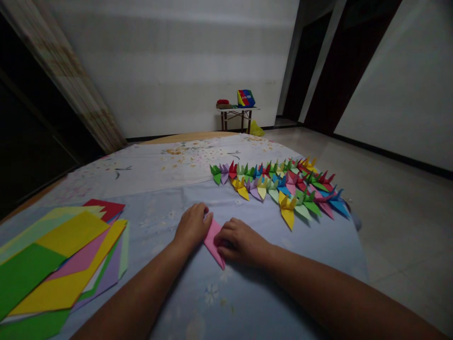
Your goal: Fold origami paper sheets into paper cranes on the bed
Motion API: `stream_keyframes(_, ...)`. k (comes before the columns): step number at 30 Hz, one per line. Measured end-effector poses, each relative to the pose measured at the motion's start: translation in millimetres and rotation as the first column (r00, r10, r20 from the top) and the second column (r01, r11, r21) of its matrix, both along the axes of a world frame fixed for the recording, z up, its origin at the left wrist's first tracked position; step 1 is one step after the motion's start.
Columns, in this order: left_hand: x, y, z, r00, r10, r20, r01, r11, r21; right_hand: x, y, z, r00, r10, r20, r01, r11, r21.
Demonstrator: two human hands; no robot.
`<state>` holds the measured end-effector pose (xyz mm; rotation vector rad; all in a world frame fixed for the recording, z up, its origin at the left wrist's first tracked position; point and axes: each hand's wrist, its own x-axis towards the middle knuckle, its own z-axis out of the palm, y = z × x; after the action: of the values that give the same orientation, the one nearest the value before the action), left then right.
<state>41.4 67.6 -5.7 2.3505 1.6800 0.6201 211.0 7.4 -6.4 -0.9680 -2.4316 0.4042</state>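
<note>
Pink folded paper (211, 240) lies on the cloth-covered table (262, 304), the left hand (194, 224) curled on its far left edge, the right hand (241, 241) seemingly pinching its right side. It should handle as light and easily creased, best held by the edges. Its long axis runs near to far, the sharp tip toward the person, slightly right. Paper cranes (281, 182) stand right; coloured sheets (72, 233) lie left.

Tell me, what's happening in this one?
A person sits or stands at a table, with the left hand and right hand both at a folded piece of pink paper on the tablecloth. Colored sheets lie overlapping off to the left. Folded paper birds stand grouped to the right.
</note>
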Motion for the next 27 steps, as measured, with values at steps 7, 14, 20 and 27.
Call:
stream_keyframes(7, -26, -30, 33.6, 0.993, -0.113, -0.017, 0.114, 0.993, 0.01, 2, -1, -5.9, 1.0, 0.028, -0.014, -0.027, 0.999, 0.042)
stream_keyframes(14, -31, -93, 16.7, 0.904, -0.308, -0.297, 0.329, 0.944, 0.025, 3, 0, -5.2, 0.999, 0.029, -0.02, -0.028, 0.999, 0.043)
stream_keyframes(20, -27, -97, 7.2, 0.911, -0.27, -0.311, 0.29, 0.957, 0.021, 3, -3, -1.2, 0.998, 0.058, -0.029, -0.057, 0.998, 0.03)
stream_keyframes(27, -6, -108, 13.3, 0.945, -0.099, -0.311, 0.111, 0.994, 0.022, 7, 5, -7.9, 0.995, 0.05, -0.083, -0.049, 0.999, 0.015)
